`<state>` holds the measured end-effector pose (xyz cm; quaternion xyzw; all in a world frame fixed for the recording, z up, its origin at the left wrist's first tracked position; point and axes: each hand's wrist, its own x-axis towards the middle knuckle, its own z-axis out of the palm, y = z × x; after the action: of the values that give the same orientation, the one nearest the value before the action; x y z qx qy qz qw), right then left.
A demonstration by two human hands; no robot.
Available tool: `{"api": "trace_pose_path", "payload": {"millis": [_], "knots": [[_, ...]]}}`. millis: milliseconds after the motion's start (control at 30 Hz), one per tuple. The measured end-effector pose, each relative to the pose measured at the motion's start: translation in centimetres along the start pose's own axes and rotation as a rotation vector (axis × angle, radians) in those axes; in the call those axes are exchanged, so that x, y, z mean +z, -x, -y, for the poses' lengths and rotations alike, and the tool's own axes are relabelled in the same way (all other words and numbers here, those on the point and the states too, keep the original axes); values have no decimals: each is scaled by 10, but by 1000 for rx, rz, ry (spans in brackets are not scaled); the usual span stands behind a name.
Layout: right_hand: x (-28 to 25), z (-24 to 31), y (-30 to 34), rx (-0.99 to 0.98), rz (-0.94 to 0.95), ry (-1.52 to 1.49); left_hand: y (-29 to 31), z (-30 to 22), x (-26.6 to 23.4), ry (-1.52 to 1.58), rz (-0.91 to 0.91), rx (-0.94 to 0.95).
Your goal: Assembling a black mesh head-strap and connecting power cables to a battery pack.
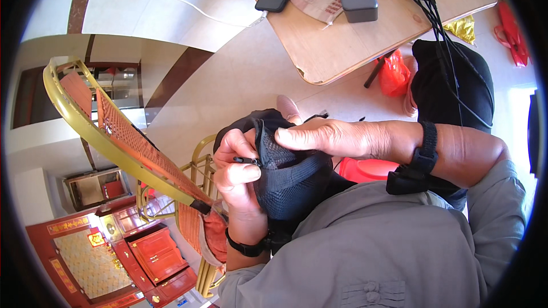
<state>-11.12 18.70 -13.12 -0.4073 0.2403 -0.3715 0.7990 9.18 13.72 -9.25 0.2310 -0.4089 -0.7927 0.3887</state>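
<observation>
One black mesh bag (294,191) is held close before the grey shirt (377,245). Its zip pull (244,160) is pinched by the left hand (235,171), grip together; its edge is clamped by the right hand (325,137), thumb uppermost. The work appears unfinished, since the bag is seen partly open; how much is left cannot be told.
</observation>
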Motion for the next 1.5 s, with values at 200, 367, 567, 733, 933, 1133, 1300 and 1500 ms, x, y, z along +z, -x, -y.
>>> {"api": "trace_pose_path", "payload": {"millis": [200,367,567,733,933,1133,1300,1500], "knots": [[-4,-17,-16,-136,19,-238,0,3,14,37,-54,-50],[-13,-11,-15,-261,-109,-285,4,8,26,-34,-177,-64],[-26,-38,-26,23,-243,484,8,7,10,-37,-150,-92],[-10,-39,-25,-180,-219,343,13,18,1,93,-34,-142],[-34,-28,-29,-233,-211,429,15,15,3,151,-101,-162],[-57,6,-23,-164,-139,29,29,-13,-24,-44,-221,-138],[-54,14,-22,-184,-71,182,38,-16,-33,-182,-115,-341],[-49,16,-33,-197,24,174,44,-5,-31,-121,116,-364]]}}
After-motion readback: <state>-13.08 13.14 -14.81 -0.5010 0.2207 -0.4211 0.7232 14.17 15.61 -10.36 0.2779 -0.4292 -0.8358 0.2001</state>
